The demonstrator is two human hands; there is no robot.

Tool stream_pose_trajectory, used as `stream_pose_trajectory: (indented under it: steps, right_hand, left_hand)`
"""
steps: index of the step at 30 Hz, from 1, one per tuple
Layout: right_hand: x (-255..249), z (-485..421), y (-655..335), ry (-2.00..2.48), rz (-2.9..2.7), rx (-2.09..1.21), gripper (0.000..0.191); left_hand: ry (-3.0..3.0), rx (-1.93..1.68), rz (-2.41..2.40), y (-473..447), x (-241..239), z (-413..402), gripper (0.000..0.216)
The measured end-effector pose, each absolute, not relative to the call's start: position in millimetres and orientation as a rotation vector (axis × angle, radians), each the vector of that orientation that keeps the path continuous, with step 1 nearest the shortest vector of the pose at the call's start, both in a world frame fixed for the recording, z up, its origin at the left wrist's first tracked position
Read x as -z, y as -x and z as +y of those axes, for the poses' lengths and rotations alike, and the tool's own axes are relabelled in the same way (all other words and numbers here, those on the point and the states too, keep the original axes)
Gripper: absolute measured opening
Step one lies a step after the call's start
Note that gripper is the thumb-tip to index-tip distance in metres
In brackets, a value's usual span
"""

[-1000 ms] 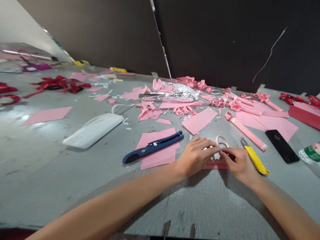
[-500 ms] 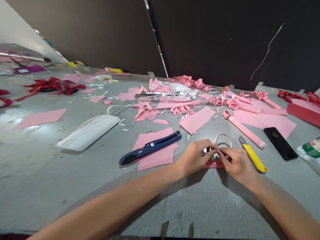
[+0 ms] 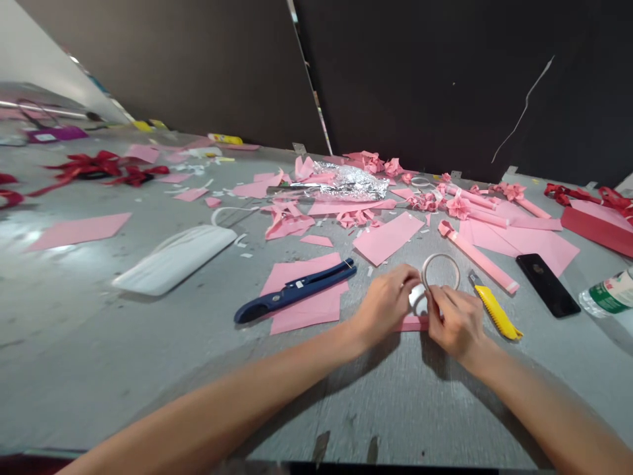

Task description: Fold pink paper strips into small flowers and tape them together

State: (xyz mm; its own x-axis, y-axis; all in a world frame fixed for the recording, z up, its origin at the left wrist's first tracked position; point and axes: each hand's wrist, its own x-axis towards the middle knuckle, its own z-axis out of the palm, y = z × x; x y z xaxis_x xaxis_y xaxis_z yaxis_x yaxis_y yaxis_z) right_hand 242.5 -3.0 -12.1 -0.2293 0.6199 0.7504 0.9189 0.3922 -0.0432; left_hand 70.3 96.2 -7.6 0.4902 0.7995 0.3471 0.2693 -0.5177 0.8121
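In the head view, my right hand [image 3: 457, 321] pinches the lower edge of a narrow roll of tape [image 3: 442, 256], which stands upright above its fingers. My left hand [image 3: 382, 305] is just to the left, its thumb and fingers pressed together; what lies between them is too small to see. Below both hands lies a folded strip of pink paper [image 3: 414, 324], partly covered by them. A small white patch shows between the hands. Close to my right hand rests a yellow utility knife [image 3: 499, 313] with its blade out.
Left of my hands, dark blue pruning shears [image 3: 297, 290] lie on pink sheets [image 3: 311, 316]. A white face mask [image 3: 175, 260] is further left. A black phone [image 3: 548, 285] and a bottle [image 3: 610, 293] are at the right. Rolled pink tubes [image 3: 479, 257], paper flowers and foil [image 3: 353, 181] lie behind.
My hands have moved slightly apart at the fingertips. The tape roll has risen a little and now stands more upright in my right hand. The view has shifted slightly.
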Motion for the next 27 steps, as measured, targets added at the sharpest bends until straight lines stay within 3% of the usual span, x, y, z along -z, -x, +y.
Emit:
stream_pose_trajectory:
  steps: [4, 9, 12, 15, 19, 23, 27]
  right_hand:
    - [17, 2, -251, 1.348, -1.995, 0.497, 0.025]
    - [30, 32, -282, 1.644, -1.938, 0.117, 0.022]
    - [26, 36, -290, 1.611, -1.856, -0.007, 0.028]
    - [11, 26, -285, 1.497, -1.682, -0.284, 0.020]
    - [-4, 12, -270, 1.417, -1.647, -0.542, 0.016]
    - [-7, 7, -264, 1.412, -1.697, -0.590, 0.020]
    - [-12, 7, -271, 1.515, -1.638, -0.655, 0.022]
  left_hand:
    - [-1.748, -0.953, 1.065, -62, -1, 119, 0.017]
    - [-1.514, -0.790, 0.815, -60, 1, 110, 0.028]
    - [-1.411, -0.762, 0.778, -63, 6, 99, 0.034]
    - [-1.375, -0.741, 0.761, -65, 6, 94, 0.033]
    - [-1.420, -0.679, 0.721, -66, 3, 87, 0.027]
    - [-1.529, -0.631, 0.731, -65, 4, 84, 0.024]
    - [-2.029, -0.877, 0.753, -57, 6, 88, 0.018]
